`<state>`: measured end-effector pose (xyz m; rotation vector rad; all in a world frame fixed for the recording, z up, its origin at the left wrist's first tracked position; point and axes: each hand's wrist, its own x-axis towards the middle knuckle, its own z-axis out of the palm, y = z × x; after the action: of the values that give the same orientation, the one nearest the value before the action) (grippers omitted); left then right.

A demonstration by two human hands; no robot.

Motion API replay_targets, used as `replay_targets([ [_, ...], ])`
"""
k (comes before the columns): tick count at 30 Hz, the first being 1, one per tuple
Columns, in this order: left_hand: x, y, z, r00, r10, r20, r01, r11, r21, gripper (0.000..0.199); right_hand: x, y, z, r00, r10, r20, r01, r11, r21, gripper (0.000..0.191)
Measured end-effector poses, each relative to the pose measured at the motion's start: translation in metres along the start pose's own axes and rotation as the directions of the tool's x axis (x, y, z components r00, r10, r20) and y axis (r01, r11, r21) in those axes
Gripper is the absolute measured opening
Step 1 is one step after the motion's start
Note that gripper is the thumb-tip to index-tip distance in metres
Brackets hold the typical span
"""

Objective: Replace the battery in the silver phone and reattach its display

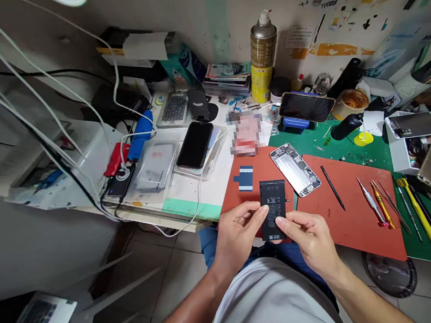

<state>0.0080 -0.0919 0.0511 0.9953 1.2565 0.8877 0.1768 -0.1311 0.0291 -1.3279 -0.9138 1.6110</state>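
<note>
A flat black phone battery (271,196) with small white print is held upright between my two hands, over the front edge of the red mat. My left hand (238,232) grips its left side, thumb across the printed face. On the lower right side, my right hand (308,236) pinches it, thumb on the front and fingers behind. Just beyond lies an opened phone body (296,170), its silvery battery bay and circuit board showing. A blue adhesive strip sheet (245,178) with pale bands rests on the mat to the left.
A black pry stick (333,188), screwdrivers (370,200) and tweezers lie on the red mat (350,218). Left stand a black phone (195,145) and bagged phone parts. Behind are a spray can (263,57) and a propped phone (305,106). White cables hang at left.
</note>
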Motion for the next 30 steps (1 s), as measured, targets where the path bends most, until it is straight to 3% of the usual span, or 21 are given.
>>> replay_targets([
  [3,0.006,0.001,0.0,1.0,0.01,-0.009,-0.011,0.998,-0.06,0.027,-0.001,0.001,0.001,1.0,-0.014,-0.004,0.013,0.999,-0.033,0.047],
  [7,0.009,0.0,-0.002,0.994,0.063,-0.092,-0.062,0.998,0.009,0.022,-0.002,0.002,0.003,0.999,-0.049,-0.007,0.048,0.993,-0.107,0.055],
  [11,0.006,-0.001,0.0,0.991,0.099,-0.086,-0.095,0.994,0.052,0.02,-0.001,0.001,0.003,0.998,-0.068,-0.01,0.066,0.993,-0.093,0.046],
  [16,0.004,0.003,0.004,0.996,0.09,-0.023,-0.091,0.994,-0.053,0.02,-0.002,0.001,0.0,0.988,-0.147,-0.048,0.138,0.977,-0.165,0.046],
  [24,-0.001,0.002,0.001,0.979,0.171,-0.113,-0.159,0.981,0.112,0.022,-0.003,0.013,0.003,0.957,-0.287,-0.041,0.267,0.929,-0.255,0.033],
  [28,0.005,-0.013,-0.004,0.986,0.123,-0.11,-0.131,0.989,-0.064,0.03,-0.003,0.015,0.002,0.932,-0.362,-0.004,0.344,0.89,-0.298,0.017],
  [30,0.012,-0.02,-0.005,0.992,0.092,-0.09,-0.109,0.972,-0.208,0.037,-0.007,0.01,0.004,0.882,-0.471,-0.032,0.417,0.809,-0.415,0.009],
])
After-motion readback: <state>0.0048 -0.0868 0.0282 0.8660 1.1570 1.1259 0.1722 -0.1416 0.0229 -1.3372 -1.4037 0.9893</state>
